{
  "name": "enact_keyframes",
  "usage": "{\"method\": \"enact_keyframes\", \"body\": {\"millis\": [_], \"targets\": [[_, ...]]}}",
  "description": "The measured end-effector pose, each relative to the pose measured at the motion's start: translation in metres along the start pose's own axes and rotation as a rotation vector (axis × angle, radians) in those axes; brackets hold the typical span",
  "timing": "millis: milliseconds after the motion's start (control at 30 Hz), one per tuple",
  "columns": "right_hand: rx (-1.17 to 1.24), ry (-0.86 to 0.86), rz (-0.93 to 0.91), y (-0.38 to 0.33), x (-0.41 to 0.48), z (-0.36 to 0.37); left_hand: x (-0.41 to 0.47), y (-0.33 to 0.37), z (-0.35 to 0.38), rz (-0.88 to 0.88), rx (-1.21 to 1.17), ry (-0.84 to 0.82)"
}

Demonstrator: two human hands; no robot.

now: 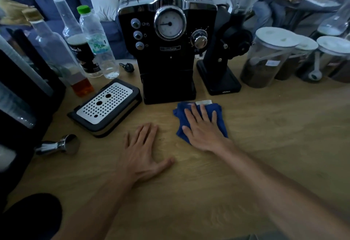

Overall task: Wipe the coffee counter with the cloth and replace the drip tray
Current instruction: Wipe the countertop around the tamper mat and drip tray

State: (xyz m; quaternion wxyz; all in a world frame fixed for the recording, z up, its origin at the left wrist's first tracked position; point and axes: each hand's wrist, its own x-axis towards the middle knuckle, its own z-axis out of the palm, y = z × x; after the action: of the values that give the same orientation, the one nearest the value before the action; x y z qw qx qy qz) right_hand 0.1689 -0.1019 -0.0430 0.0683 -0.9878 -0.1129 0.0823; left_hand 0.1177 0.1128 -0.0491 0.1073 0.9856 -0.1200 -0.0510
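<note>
Head view: wiping step. Right hand flat on blue cloth, fingers spread, just in front of coffee machine. Left hand flat on counter, fingers apart, holding nothing. Drip tray out, left of machine. Next, probably: finish wiping, slide tray back under. One cloth, one tray, two hands.

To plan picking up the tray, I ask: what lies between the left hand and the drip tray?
In the head view, only bare wooden counter separates the left hand from the drip tray.
</note>
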Motion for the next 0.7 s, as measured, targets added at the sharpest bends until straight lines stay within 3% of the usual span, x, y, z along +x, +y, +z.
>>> {"method": "enact_keyframes", "body": {"millis": [133,267,367,467,600,700], "targets": [[0.009,-0.013,-0.161,0.030,-0.040,0.000,-0.004,0.002,0.000,-0.002,0.007,-0.002],[0.057,0.016,0.060,0.050,-0.020,-0.008,-0.002,0.006,-0.002,-0.010,0.019,-0.007],[0.073,0.061,0.186,0.022,0.007,-0.002,0.001,0.006,0.000,-0.013,0.001,0.002],[0.027,0.042,-0.013,-0.003,-0.008,0.007,0.000,0.005,0.002,-0.013,-0.001,0.013],[-0.011,0.011,-0.280,0.035,-0.048,0.002,-0.003,0.004,0.003,-0.013,0.025,0.006],[0.008,0.019,-0.114,0.067,-0.039,-0.004,-0.003,0.004,0.003,-0.008,-0.003,0.009]]}}
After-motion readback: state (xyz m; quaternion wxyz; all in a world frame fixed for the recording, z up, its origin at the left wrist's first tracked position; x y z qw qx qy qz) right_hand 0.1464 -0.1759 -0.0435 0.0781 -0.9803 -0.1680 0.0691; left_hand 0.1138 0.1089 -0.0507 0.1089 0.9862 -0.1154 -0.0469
